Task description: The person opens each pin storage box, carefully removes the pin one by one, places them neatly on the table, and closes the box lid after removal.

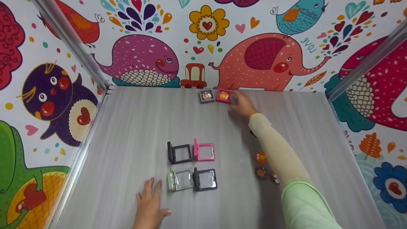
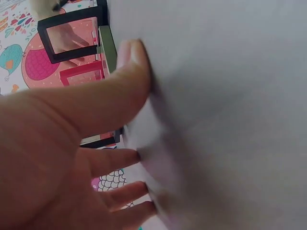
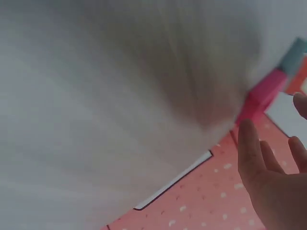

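At the far edge of the table, my right hand (image 1: 244,104) is at the right side of a small pink box (image 1: 223,96) with a yellow and orange figure inside. In the right wrist view its fingers extend towards the pink box (image 3: 261,95); whether they touch it I cannot tell. A grey box (image 1: 207,96) stands just left of the pink one. My left hand (image 1: 148,203) rests on the near left of the table, fingers spread. Close to it stand a green open case (image 1: 171,180), a dark one (image 1: 196,179), a black one (image 1: 171,152) and a pink one (image 1: 196,149).
Under and beside the right forearm lie small pieces: an orange one (image 1: 260,157), a dark round one (image 1: 261,172) and a red-and-white one (image 1: 274,178). Printed panels with cartoon animals wall the grey table (image 1: 136,127) at the back and sides.
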`<state>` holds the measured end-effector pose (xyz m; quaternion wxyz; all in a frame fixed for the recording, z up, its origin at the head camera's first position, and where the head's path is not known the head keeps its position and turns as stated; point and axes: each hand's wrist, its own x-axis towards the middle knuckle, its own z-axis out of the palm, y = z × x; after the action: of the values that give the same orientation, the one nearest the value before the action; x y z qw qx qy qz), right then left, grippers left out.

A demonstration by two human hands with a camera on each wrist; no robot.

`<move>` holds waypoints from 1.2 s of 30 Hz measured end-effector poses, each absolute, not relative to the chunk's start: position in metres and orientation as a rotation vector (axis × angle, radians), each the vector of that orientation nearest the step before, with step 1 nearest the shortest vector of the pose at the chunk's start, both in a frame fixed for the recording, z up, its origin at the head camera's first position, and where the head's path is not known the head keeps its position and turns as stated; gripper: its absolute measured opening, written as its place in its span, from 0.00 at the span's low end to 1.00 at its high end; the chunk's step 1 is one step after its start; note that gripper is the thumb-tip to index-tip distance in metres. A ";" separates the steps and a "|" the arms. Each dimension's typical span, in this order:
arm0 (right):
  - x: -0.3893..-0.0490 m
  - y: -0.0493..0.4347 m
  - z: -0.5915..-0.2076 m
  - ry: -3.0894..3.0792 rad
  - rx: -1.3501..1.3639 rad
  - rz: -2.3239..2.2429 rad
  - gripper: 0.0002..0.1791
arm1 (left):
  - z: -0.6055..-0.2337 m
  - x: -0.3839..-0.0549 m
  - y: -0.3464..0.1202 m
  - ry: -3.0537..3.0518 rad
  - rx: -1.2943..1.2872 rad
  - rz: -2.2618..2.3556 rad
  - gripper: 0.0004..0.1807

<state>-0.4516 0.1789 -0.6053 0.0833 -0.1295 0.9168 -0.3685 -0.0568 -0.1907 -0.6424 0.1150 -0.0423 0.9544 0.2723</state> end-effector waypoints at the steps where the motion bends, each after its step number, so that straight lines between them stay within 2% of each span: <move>1: -0.460 0.174 -0.610 2.742 -0.355 -1.066 0.39 | -0.643 -0.057 -0.191 2.777 -0.130 0.800 0.62; 7: -0.490 0.151 -0.624 2.779 -0.310 -0.919 0.43 | -0.639 -0.064 -0.194 2.719 -0.151 0.768 0.63; 12: -0.488 0.153 -0.610 2.839 -0.363 -0.886 0.42 | -0.632 -0.063 -0.192 2.736 -0.144 0.786 0.63; 16: -0.470 0.161 -0.603 2.835 -0.468 -0.928 0.44 | -0.633 -0.062 -0.193 2.730 -0.142 0.822 0.63; 21: -0.411 0.178 -0.592 2.752 -0.671 -1.115 0.41 | -0.640 -0.059 -0.198 2.779 -0.101 0.848 0.62; 26: -0.320 0.211 -0.563 2.672 -0.724 -1.307 0.44 | -0.639 -0.060 -0.199 2.830 -0.037 0.831 0.64; 30: -0.242 0.234 -0.555 2.672 -0.757 -1.377 0.48 | -0.631 -0.052 -0.198 2.792 -0.050 0.900 0.66; 33: -0.196 0.246 -0.553 2.730 -0.820 -1.350 0.50 | -0.620 -0.046 -0.197 2.846 -0.051 0.971 0.62; 36: -0.167 0.254 -0.547 2.811 -0.808 -1.309 0.51 | -0.607 -0.044 -0.195 2.961 -0.027 1.021 0.56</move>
<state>-0.1668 0.2544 -0.5468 -0.0315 -0.2521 0.8769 -0.4081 -0.0439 -0.1946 -0.6066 0.0050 -0.0086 0.9454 0.3259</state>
